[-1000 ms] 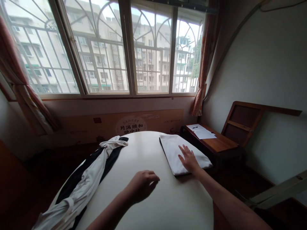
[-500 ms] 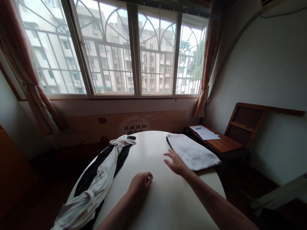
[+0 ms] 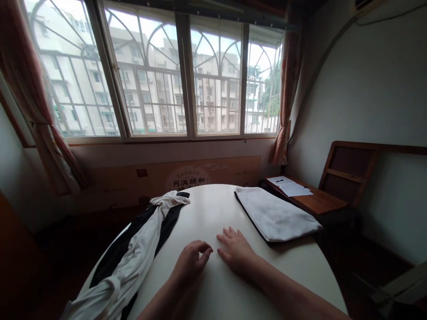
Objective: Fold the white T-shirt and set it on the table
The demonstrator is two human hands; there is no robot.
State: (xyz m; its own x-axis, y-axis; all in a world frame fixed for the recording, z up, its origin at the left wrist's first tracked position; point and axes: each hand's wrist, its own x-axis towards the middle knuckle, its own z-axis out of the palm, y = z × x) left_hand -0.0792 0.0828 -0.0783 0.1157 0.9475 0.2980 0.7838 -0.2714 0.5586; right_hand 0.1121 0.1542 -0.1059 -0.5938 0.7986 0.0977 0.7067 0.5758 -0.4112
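Note:
My right hand [image 3: 236,251] is over the white round table [image 3: 213,209], palm down with its fingers spread and nothing in it. My left hand [image 3: 195,258] is close beside it, its fingers loosely curled and the thumb apart from them; it holds nothing. Beyond my right hand lies a flat folded white cloth [image 3: 278,213] with a black edge along its left and front sides. To the left of my left hand a crumpled, twisted white cloth [image 3: 143,249] lies over a black cloth [image 3: 170,220] along the table's left edge. Neither hand touches the cloths.
A low wooden table [image 3: 320,202] with white papers [image 3: 290,186] and a pen stands at the back right. Behind the round table leans a long cardboard panel [image 3: 233,171] under the barred window. Tied-back curtains [image 3: 283,102] hang at both sides.
My right hand has drawn back from the folded white cloth, toward me and slightly left, beside my left hand. The left hand's thumb has moved apart from its fingers.

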